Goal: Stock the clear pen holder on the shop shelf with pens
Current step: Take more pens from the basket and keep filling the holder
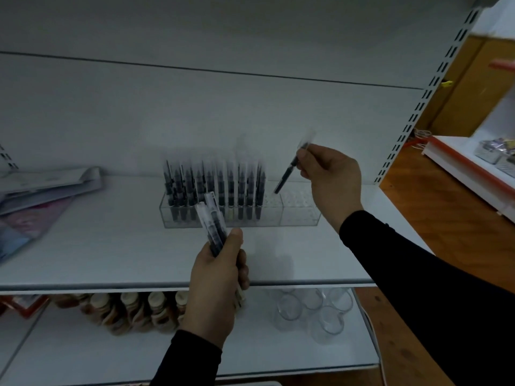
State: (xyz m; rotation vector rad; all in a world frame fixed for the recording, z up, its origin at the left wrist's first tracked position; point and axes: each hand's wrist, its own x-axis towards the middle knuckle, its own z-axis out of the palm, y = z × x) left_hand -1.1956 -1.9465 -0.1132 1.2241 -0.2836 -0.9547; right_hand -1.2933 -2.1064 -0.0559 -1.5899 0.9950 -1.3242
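So, progress: clear pen holder (295, 215) mostly full, right end empty.
Right hand (333, 176): pinching one pen (288, 174).
Left hand (218, 277): gripping spare pens (213, 221).

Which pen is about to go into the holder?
The single pen pinched in the right hand, tilted, tip down over the clear pen holder's empty right end; the others are slotted or bundled.

1 head-worn wide-angle view looks forward and down from close in front of the white metal shop shelf (111, 254), facing its back panel. Both hands sit near mid-frame, the lower shelf runs along the bottom, and a wooden floor (446, 218) shows at right.
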